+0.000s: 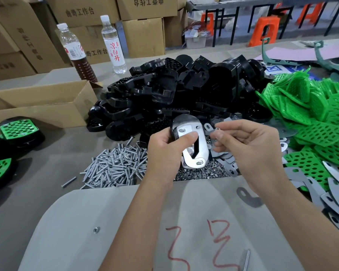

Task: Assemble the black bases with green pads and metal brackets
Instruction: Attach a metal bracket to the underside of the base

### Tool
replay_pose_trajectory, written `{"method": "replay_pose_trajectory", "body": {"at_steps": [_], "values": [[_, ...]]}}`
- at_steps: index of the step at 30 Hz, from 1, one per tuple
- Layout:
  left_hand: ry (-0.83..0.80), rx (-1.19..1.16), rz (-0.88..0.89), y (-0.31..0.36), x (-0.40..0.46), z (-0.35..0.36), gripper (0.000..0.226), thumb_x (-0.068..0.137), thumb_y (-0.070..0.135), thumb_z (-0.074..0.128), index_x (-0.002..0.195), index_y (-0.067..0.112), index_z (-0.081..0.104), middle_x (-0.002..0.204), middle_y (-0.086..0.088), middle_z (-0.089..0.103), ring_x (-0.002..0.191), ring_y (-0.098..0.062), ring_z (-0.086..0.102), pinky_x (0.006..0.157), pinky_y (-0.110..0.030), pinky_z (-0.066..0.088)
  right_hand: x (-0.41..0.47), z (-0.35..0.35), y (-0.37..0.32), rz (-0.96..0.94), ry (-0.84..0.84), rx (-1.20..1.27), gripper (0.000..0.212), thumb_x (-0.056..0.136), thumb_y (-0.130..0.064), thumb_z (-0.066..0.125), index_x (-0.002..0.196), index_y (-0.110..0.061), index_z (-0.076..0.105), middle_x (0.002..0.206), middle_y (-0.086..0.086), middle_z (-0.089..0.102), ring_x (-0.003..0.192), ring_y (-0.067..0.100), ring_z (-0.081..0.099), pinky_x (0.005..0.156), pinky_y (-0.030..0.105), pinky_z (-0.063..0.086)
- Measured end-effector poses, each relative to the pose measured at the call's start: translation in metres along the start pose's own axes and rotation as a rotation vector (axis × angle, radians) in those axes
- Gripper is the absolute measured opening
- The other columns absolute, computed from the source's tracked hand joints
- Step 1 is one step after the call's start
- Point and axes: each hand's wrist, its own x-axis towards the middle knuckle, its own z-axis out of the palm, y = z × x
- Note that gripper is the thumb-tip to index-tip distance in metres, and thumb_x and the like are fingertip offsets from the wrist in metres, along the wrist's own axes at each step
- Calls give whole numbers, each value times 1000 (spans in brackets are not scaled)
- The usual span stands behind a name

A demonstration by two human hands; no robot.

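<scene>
My left hand [165,151] grips a black base [181,120] turned underside up, thumb pressed on the shiny metal bracket [201,147] that lies on it. Screw ends show in the bracket's holes. Just right of the base, my right hand [247,147] pinches a small nut [217,130] between thumb and forefinger. A big heap of black bases [174,94] lies behind my hands. Green perforated pads [311,118] are heaped at the right. Loose grey brackets [333,194] lie at the lower right.
A pile of screws [115,167] and a pile of nuts [200,173] lie under my hands. Finished bases with green pads [18,130] sit at the left by an open cardboard box [41,106]. Two bottles [114,44] and stacked cartons stand behind.
</scene>
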Motion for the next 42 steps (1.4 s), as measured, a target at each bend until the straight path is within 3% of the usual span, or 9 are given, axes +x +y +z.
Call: {"method": "replay_pose_trajectory", "body": {"at_steps": [4,7,11,17,23,28,36,40,42], "values": [[-4,56,40,-2,1,2,14,75,25,78,85,16,79,80,-15,74,73,-25,67,66,-44,57,-1,-1,0,-74,22,-71,18,95,-8,75,90,-24,80,81,5,79,66,20,72,58,25,59],[-33,36,12,-4,1,1,20,75,24,78,86,7,78,77,-13,72,68,-23,66,57,-30,54,-1,0,-1,-98,30,-78,19,95,-11,76,87,-27,80,79,4,78,66,18,70,54,24,57],[-116,-30,-40,-2,-1,1,15,79,21,77,91,13,82,87,-7,79,75,-18,74,61,-24,56,-1,0,-3,-157,42,-146,16,91,-17,81,84,-31,79,78,-5,75,65,9,65,61,23,53],[-232,-44,-71,1,-7,6,10,83,18,77,91,14,82,85,-7,78,75,-19,74,63,-26,57,-4,3,-4,-159,29,-146,5,90,-13,81,87,-17,79,77,-6,74,64,9,62,58,21,51],[-208,-62,-62,1,-8,7,9,90,11,76,96,8,81,87,-10,78,76,-18,74,63,-24,57,-5,4,-3,-154,19,-171,4,90,-12,81,88,-14,79,76,-5,73,68,9,63,55,26,55],[-201,-79,-76,2,-8,7,11,89,13,77,98,9,81,90,-10,79,79,-19,75,64,-25,57,-5,4,-2,-209,-1,-187,3,89,-11,81,89,-13,79,77,-10,72,69,10,64,61,18,50],[-220,-107,-104,0,-7,6,20,83,21,77,99,11,82,93,-11,79,82,-22,75,68,-29,59,-4,4,1,-255,-11,-212,10,91,-11,80,88,-20,77,80,-9,71,76,16,64,64,28,53],[-222,-112,-91,-2,-7,6,15,88,14,76,101,9,81,95,-13,79,84,-22,75,69,-28,59,1,0,2,-257,-65,-231,11,91,-7,79,88,-17,77,84,-6,73,79,20,64,72,35,53],[-217,-103,-79,-3,-6,6,13,91,10,74,101,8,81,97,-14,80,84,-22,76,69,-27,59,3,-4,3,-229,-97,-220,10,91,-7,79,90,-17,78,84,-5,73,78,20,63,69,36,53]]}}
